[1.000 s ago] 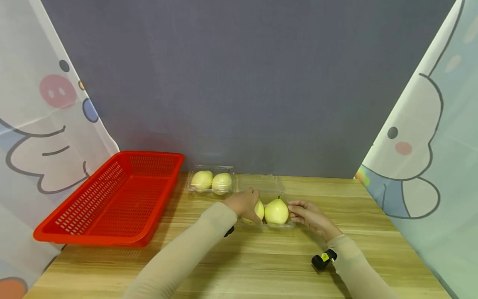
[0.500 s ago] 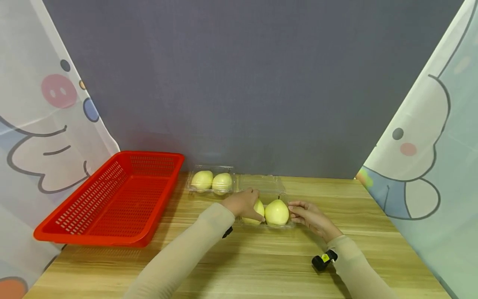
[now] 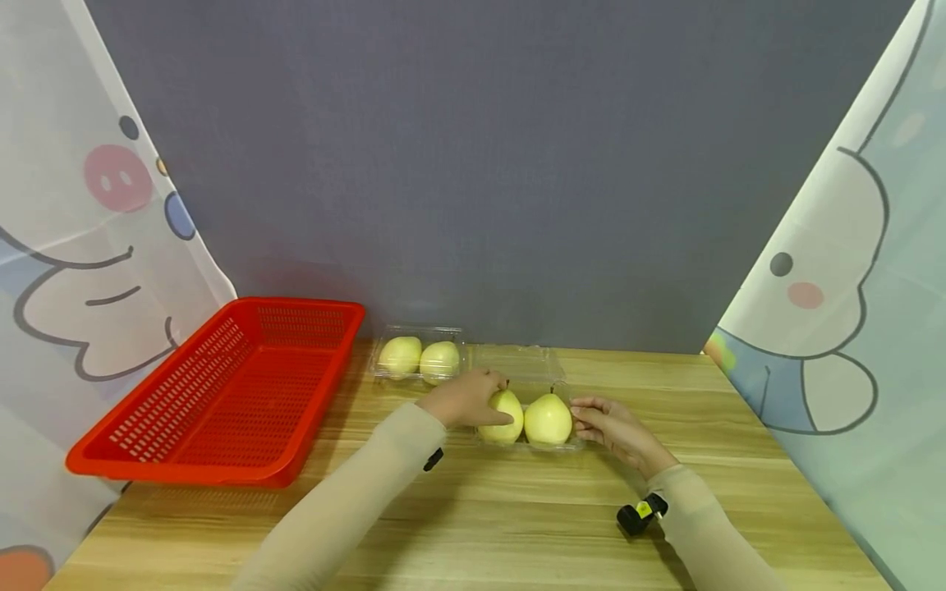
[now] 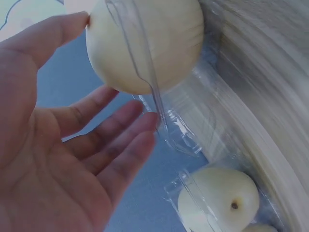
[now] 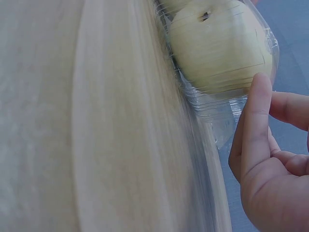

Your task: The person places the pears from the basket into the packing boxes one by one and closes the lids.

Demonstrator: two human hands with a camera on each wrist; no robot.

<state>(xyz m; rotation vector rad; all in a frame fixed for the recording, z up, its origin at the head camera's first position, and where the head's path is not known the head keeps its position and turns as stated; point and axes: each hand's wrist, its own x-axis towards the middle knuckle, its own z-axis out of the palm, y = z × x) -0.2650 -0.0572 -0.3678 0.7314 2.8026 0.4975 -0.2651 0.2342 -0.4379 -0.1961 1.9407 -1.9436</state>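
Note:
Two yellow-green pears sit side by side in a clear plastic clamshell box [image 3: 528, 447], its lid [image 3: 517, 361] folded back behind them. My left hand [image 3: 467, 398] is at the left pear [image 3: 502, 419], fingers spread and loosely bent. In the left wrist view, the thumb tip [image 4: 83, 19] is at the pear's side, while the other fingers lie by the box's edge. My right hand [image 3: 617, 431] is at the box's right side beside the right pear [image 3: 548, 420]. The right wrist view shows its thumb and finger pinching the box's rim [image 5: 273, 53].
A red perforated plastic basket [image 3: 244, 394] stands on the left of the wooden table [image 3: 517, 525]. Behind my left hand is another clear box [image 3: 380, 373] holding two pears [image 3: 439, 361]. A grey panel [image 3: 480, 164] rises at the back, with cartoon-printed cloths on both sides.
My left hand has loosened from the left pear and shifted slightly left, so more of the pear and its stem show. The right hand has stayed at the box's right side.

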